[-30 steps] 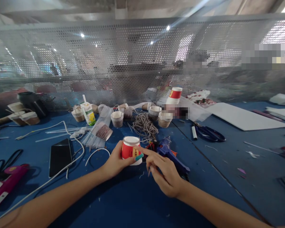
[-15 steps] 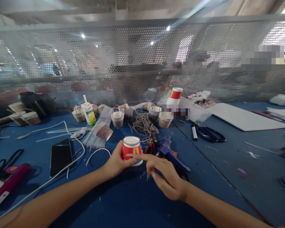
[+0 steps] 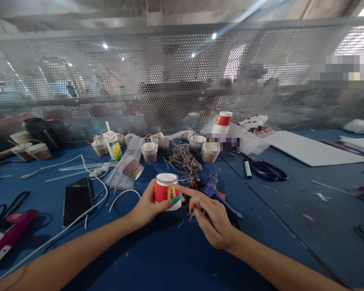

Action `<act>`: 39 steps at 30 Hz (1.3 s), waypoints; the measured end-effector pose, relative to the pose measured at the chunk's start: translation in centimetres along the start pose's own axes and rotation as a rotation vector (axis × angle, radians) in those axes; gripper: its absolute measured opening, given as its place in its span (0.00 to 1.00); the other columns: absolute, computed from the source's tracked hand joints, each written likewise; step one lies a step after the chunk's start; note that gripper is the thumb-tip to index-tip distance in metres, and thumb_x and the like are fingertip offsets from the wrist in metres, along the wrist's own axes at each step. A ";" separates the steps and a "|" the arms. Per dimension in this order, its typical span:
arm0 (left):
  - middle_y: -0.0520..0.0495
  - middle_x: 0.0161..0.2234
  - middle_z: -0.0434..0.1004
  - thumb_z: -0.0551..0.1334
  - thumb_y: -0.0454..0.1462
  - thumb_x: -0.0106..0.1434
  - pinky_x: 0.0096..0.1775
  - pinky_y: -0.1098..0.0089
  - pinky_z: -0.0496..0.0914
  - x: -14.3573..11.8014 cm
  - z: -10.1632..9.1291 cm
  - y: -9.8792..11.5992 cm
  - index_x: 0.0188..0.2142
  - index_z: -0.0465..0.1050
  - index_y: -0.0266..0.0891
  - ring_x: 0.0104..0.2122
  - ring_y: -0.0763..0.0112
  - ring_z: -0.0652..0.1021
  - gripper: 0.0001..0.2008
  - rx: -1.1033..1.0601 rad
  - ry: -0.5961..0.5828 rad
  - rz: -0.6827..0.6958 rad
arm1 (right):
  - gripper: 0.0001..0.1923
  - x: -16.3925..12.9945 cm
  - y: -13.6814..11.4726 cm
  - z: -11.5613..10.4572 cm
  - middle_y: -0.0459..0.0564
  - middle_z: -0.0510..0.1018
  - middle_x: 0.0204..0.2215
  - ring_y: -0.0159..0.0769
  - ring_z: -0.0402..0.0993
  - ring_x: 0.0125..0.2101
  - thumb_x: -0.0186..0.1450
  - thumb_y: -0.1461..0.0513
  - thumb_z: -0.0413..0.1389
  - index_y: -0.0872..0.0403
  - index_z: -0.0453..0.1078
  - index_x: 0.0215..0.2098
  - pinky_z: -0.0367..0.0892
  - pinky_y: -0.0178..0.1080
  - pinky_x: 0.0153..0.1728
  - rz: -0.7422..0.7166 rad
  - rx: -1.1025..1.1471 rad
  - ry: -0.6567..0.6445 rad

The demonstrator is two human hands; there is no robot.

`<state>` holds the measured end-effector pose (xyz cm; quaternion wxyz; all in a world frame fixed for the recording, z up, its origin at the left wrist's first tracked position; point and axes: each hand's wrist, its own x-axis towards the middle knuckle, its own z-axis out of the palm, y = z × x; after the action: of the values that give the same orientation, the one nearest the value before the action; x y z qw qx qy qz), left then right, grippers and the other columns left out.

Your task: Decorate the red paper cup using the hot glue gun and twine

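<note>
My left hand (image 3: 147,204) grips a red and white paper cup (image 3: 162,193) from its left side, the teal-nailed thumb across the front. A grey band, which looks like cord, runs round the cup just under its rim. My right hand (image 3: 210,216) is at the cup's right, its index finger stretched out to the red wall near the yellow label. The other fingers of that hand are curled in, and a thin tip pokes down below them; I cannot make out what they hold. Behind the cup lies a tangled heap of grey-brown cord (image 3: 185,159).
A blue glue gun (image 3: 216,194) lies right of the cup, with scissors (image 3: 268,169) and a marker (image 3: 248,169) beyond. Cord-wrapped cups (image 3: 150,152) and a drink carton (image 3: 113,146) stand behind. Leftward are a phone (image 3: 77,201), a white cable (image 3: 92,178) and a magenta power strip (image 3: 10,234).
The right index finger has moved up the cup's front from low on the label to near its top. The cup has shifted slightly left in my left hand, showing more of the label.
</note>
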<state>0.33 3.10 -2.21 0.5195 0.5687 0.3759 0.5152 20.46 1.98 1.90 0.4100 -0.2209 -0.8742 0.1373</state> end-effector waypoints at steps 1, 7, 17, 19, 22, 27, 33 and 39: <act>0.44 0.45 0.74 0.69 0.41 0.50 0.48 0.61 0.67 0.0 0.1 0.1 0.49 0.64 0.39 0.44 0.62 0.74 0.28 -0.024 0.014 -0.015 | 0.09 -0.1 0.2 0.1 0.56 0.75 0.48 0.27 0.67 0.19 0.62 0.70 0.42 0.52 0.58 0.29 0.64 0.34 0.22 0.012 0.023 0.021; 0.45 0.43 0.77 0.71 0.41 0.45 0.47 0.62 0.69 -0.1 0.2 0.4 0.46 0.68 0.39 0.42 0.62 0.76 0.28 -0.177 0.072 -0.097 | 0.11 -0.2 1.1 0.4 0.53 0.78 0.42 0.22 0.61 0.13 0.63 0.70 0.42 0.53 0.59 0.27 0.63 0.32 0.18 0.171 0.141 0.204; 0.42 0.47 0.76 0.73 0.39 0.42 0.51 0.56 0.67 0.1 0.0 0.1 0.51 0.66 0.41 0.48 0.55 0.74 0.35 -0.196 0.012 -0.086 | 0.08 -0.1 0.3 -0.3 0.59 0.75 0.48 0.29 0.69 0.22 0.62 0.70 0.43 0.52 0.60 0.31 0.68 0.37 0.26 -0.059 0.219 -0.087; 0.42 0.48 0.75 0.73 0.39 0.42 0.51 0.55 0.66 0.0 0.0 0.1 0.52 0.66 0.42 0.49 0.54 0.74 0.37 -0.192 -0.001 -0.078 | 0.09 -0.1 0.4 0.0 0.60 0.74 0.49 0.27 0.67 0.20 0.62 0.71 0.42 0.53 0.59 0.31 0.66 0.35 0.23 -0.046 0.203 -0.128; 0.41 0.48 0.75 0.73 0.39 0.42 0.52 0.54 0.65 0.0 -0.1 0.1 0.54 0.64 0.42 0.49 0.54 0.73 0.39 -0.207 -0.016 -0.079 | 0.09 -0.1 0.6 0.2 0.59 0.74 0.50 0.26 0.67 0.21 0.62 0.72 0.43 0.53 0.58 0.30 0.66 0.34 0.23 -0.004 0.181 -0.155; 0.41 0.47 0.75 0.73 0.39 0.41 0.52 0.53 0.65 0.0 -0.1 0.1 0.54 0.63 0.41 0.48 0.54 0.74 0.40 -0.221 -0.039 -0.108 | 0.09 0.1 0.6 0.2 0.59 0.73 0.51 0.26 0.67 0.21 0.62 0.72 0.43 0.53 0.59 0.31 0.67 0.33 0.23 0.037 0.195 -0.229; 0.42 0.45 0.76 0.74 0.36 0.38 0.51 0.54 0.65 0.2 -0.2 0.4 0.47 0.67 0.39 0.47 0.56 0.75 0.35 -0.245 -0.053 -0.139 | 0.08 0.0 0.4 0.3 0.57 0.75 0.48 0.25 0.65 0.19 0.63 0.71 0.43 0.53 0.60 0.33 0.66 0.32 0.22 0.049 0.211 -0.271; 0.42 0.44 0.77 0.74 0.37 0.38 0.52 0.54 0.65 0.2 -0.7 0.5 0.46 0.68 0.38 0.46 0.55 0.75 0.33 -0.309 -0.092 -0.142 | 0.09 0.0 0.3 0.4 0.56 0.73 0.48 0.22 0.64 0.18 0.65 0.70 0.42 0.53 0.59 0.33 0.66 0.30 0.21 0.077 0.307 -0.212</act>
<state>-0.40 3.37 -1.70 0.6525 0.4771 0.3070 0.5024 20.24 2.22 1.50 0.3389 -0.1735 -0.8721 0.3074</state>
